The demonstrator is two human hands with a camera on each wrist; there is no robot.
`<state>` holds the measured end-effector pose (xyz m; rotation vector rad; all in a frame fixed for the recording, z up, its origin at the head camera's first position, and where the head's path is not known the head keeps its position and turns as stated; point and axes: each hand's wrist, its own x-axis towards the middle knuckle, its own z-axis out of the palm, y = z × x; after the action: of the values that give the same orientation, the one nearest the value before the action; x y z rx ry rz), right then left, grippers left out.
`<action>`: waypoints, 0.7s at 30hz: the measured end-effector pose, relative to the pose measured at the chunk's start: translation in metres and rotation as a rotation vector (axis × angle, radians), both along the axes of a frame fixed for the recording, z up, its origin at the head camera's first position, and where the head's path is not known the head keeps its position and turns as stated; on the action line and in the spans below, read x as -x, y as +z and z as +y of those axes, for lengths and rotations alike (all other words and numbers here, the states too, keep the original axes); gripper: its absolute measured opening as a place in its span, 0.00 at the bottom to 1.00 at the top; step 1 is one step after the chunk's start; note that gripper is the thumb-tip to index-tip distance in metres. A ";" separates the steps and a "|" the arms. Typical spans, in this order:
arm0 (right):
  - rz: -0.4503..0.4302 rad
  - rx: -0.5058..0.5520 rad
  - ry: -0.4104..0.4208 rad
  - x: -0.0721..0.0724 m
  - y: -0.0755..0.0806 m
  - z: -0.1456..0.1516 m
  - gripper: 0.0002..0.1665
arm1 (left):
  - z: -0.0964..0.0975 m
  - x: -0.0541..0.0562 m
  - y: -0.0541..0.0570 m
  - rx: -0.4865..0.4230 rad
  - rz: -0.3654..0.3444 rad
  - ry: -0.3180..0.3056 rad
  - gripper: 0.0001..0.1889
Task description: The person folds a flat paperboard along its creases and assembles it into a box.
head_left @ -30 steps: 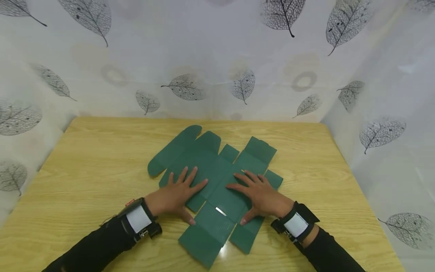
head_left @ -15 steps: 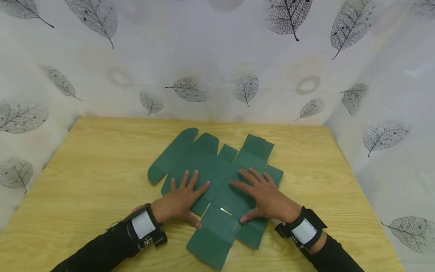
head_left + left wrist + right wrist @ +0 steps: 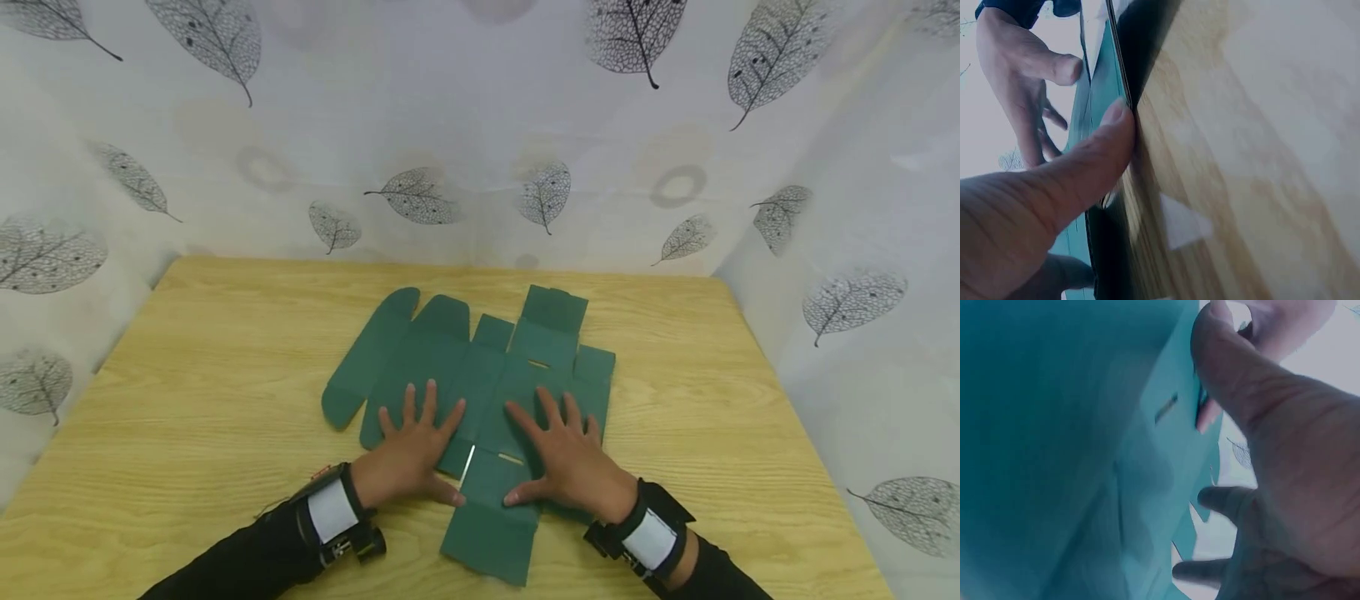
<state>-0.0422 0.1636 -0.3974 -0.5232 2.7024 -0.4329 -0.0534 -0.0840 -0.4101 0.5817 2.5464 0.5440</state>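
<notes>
Green cardboard sheet [image 3: 486, 400], logged with its setting: leaf-print curtain [image 3: 465, 100] at the back, wood-grain surface [image 3: 247, 358] in front of it, sheet lying flat and unfolded near the middle of that surface. Change over the last second: the sheet has turned counterclockwise in the head view. Its near flap [image 3: 491, 542] has swung right and its far flap [image 3: 555, 308] left, so the creases run closer to square with the surface's far edge. Panels look level; no fold seen. Judgement: the step in hand is orienting the sheet, probably by pressing and sliding rather than lifting. Both forearms, in black sleeves [image 3: 247, 558], reach in from the near side and angle toward each other. Left hand [image 3: 408, 458] is palm down over the panel beside the long rounded flap [image 3: 371, 358]; right hand [image 3: 573, 467] is palm down over the central and right-hand panels. Left fingers spread, nearly straight, gripping nothing; left thumb [image 3: 1116, 115] meets the cardboard edge. Right fingers also spread, slightly bent, nothing held; whether the right thumb [image 3: 1216, 344] presses or merely hovers, cannot tell. Smallest feature: a narrow slot [image 3: 512, 458] between the hands.
</notes>
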 end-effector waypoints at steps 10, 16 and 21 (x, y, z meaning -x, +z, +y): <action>-0.034 -0.066 0.010 0.002 -0.008 -0.001 0.72 | 0.002 -0.001 -0.003 -0.055 -0.020 0.032 0.64; -0.043 -0.061 0.107 0.010 -0.007 0.007 0.70 | -0.010 0.011 0.013 -0.064 -0.063 -0.007 0.59; -0.048 -0.053 0.170 0.016 -0.005 0.018 0.71 | -0.023 0.026 0.025 -0.029 -0.003 -0.091 0.56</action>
<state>-0.0583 0.1812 -0.4022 -0.7113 2.5895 -0.3224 -0.0792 -0.1074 -0.3854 0.7026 2.4986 0.5494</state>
